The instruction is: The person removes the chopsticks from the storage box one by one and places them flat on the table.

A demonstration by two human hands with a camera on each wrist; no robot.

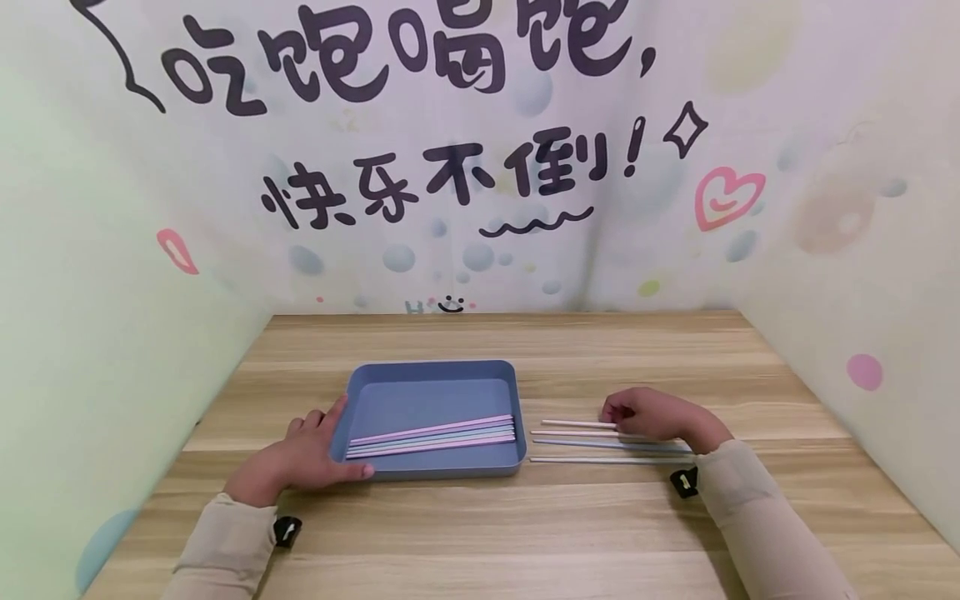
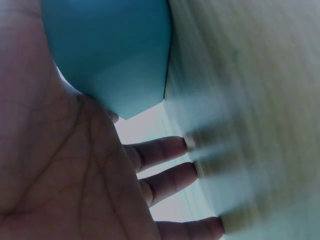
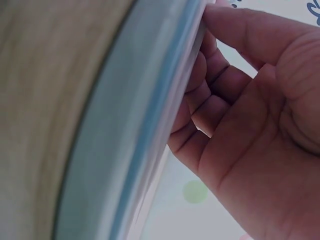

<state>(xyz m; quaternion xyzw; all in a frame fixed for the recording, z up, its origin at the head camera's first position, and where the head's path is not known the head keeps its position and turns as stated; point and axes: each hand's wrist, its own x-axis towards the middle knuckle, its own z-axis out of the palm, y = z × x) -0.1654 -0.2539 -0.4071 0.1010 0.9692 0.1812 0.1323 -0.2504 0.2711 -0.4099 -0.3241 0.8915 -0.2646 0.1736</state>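
Observation:
A blue rectangular tray (image 1: 431, 400) holds several thin pastel chopsticks (image 1: 442, 437), lying nearly parallel across its front half. My left hand (image 1: 311, 454) rests at the tray's front left corner, thumb along the front rim and index finger beside the left wall. In the left wrist view, the other fingers (image 2: 172, 182) reach straight to the tabletop next to the tray. To the tray's right, several more chopsticks (image 1: 577, 460) lie side by side on the table. My right hand (image 1: 648, 414) pinches the farthest chopstick (image 1: 573, 423) between thumb and fingertips, its far end hidden behind the hand.
Both hands work over a wood-grain table (image 1: 480, 533). A printed cloth wall (image 1: 450, 267) with dark lettering rises at the table's back edge, and pale walls enclose the left and right sides. A small black strap piece (image 1: 684, 482) hangs at the right cuff.

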